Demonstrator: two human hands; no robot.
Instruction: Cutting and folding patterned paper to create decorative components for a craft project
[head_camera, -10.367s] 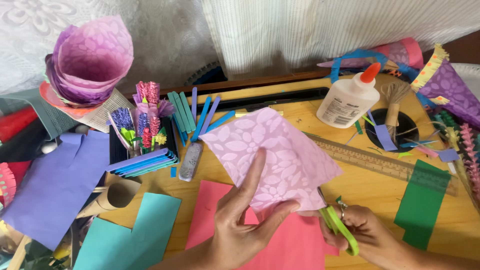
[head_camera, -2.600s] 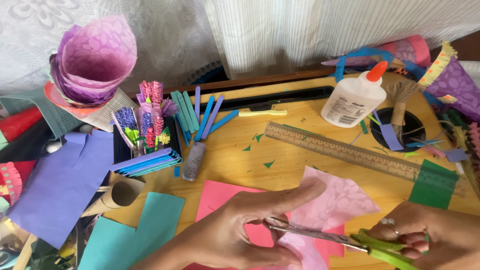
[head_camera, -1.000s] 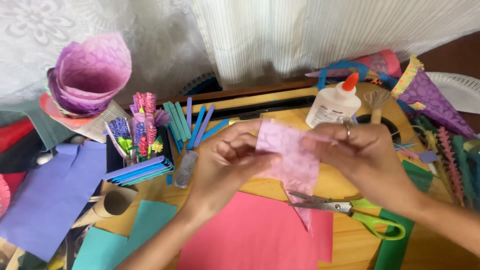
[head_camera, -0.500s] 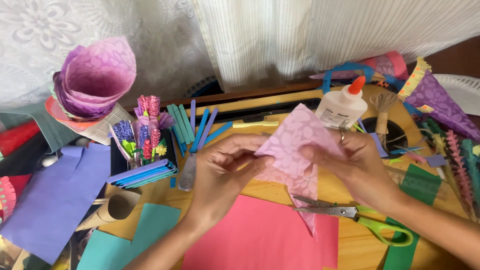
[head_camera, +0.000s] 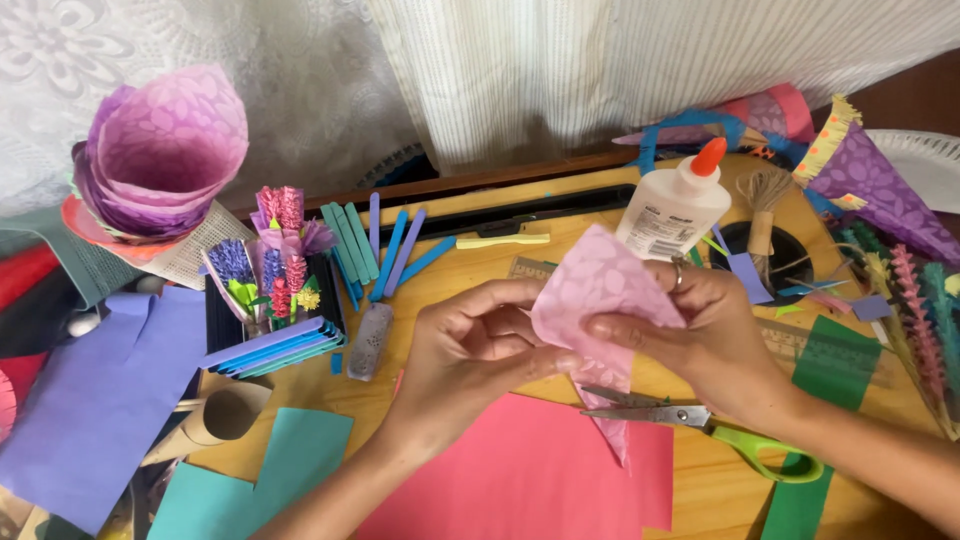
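Both hands hold a pink patterned paper piece (head_camera: 598, 300) above the wooden table (head_camera: 500, 270). My left hand (head_camera: 470, 345) pinches its lower left edge. My right hand (head_camera: 700, 330) grips its right side, a ring on one finger. The paper is bent into a curved, cone-like shape with a pointed tail hanging down. Green-handled scissors (head_camera: 700, 425) lie on the table just below my right hand, on the edge of a red-pink paper sheet (head_camera: 520, 475).
A white glue bottle (head_camera: 675, 205) with an orange cap stands behind the hands. A purple paper cone bundle (head_camera: 160, 150) sits far left. Blue and green paper strips (head_camera: 375, 245), a small paper flower pot (head_camera: 270, 265), purple sheet (head_camera: 95, 400), teal sheet (head_camera: 255, 480), green sheet (head_camera: 835, 365) surround.
The scissors were put down on the table. Both hands lifted the pink paper and have been curling it tighter; it now looks more rolled than half a second ago.
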